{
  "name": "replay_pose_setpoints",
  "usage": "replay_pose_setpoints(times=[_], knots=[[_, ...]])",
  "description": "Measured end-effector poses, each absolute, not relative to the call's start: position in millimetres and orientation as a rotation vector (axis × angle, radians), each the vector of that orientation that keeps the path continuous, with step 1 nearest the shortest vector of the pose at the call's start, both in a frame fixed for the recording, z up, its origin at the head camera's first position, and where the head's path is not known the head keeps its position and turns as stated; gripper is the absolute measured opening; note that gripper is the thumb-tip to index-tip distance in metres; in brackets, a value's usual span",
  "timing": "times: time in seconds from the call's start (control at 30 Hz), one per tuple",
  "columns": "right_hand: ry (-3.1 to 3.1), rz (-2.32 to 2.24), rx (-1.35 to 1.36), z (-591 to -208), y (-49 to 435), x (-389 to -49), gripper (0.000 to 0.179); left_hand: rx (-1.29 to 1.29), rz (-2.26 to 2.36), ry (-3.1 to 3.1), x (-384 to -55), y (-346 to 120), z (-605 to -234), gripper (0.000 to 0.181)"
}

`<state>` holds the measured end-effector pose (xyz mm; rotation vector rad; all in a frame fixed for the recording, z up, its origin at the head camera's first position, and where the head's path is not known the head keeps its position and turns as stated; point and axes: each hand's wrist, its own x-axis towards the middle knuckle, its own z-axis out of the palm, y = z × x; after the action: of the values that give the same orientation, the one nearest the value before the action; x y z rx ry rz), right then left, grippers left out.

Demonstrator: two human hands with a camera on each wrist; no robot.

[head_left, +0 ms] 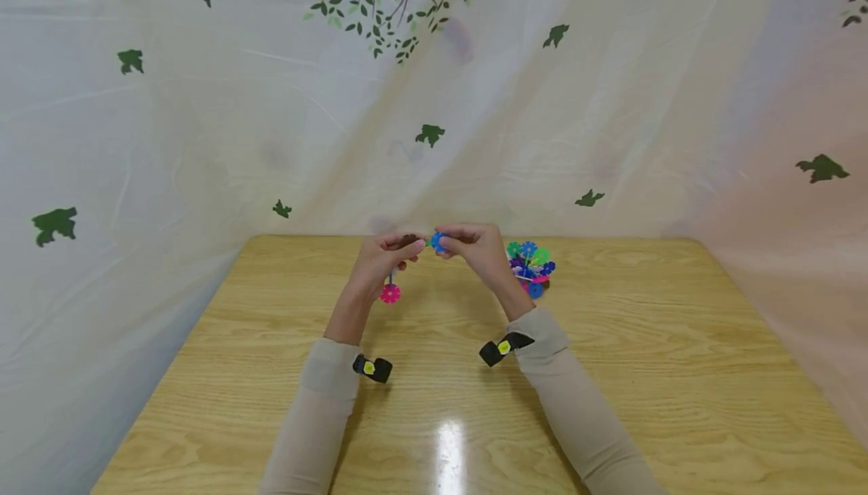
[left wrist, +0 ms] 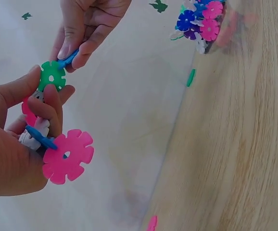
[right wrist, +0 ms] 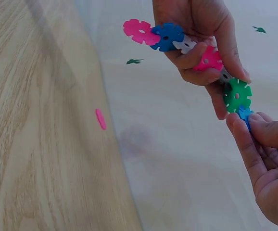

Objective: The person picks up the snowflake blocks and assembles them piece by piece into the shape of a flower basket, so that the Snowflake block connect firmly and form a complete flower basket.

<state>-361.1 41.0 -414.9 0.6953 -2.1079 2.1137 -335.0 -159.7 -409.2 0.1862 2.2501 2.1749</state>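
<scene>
My left hand grips a chain of notched plastic discs above the far part of the table. Best seen in the right wrist view, the chain runs from a pink disc at its free end through a blue disc, white and pink ones partly hidden by fingers, to a green disc. Between thumb and fingers, my right hand pinches another blue disc. That disc meets the green disc's edge, its slot joint covered by my fingertips. The chain's pink end hangs below my left hand.
On the wooden table, a heap of coloured discs lies just right of my right wrist. A loose pink disc and a green disc show near the table's far edge. A patterned cloth hangs behind.
</scene>
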Motion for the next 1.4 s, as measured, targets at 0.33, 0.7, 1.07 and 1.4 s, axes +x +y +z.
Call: replay_pose_setpoints(times=[0.33,0.7,1.07,1.4], knots=[[-2.022,2.137,0.657,-419.3,33.0,-359.4,0.022,0.178,2.216,2.261,-332.8,-158.8,-406.9,0.027],[-2.011,2.14,0.59,-417.8,29.8,-356.1,0.023,0.21,2.249,2.238,-332.9,-156.2,-408.9,0.025],[-2.164,2.104,0.707,-412.5,42.6,-360.3,0.027,0.28,2.139,2.138,-335.0,-158.1,-410.2,0.036],[-2.193,2.136,0.694,-399.6,26.7,-364.8,0.024,0.224,2.036,2.136,-335.1,-167.4,-403.4,0.041]])
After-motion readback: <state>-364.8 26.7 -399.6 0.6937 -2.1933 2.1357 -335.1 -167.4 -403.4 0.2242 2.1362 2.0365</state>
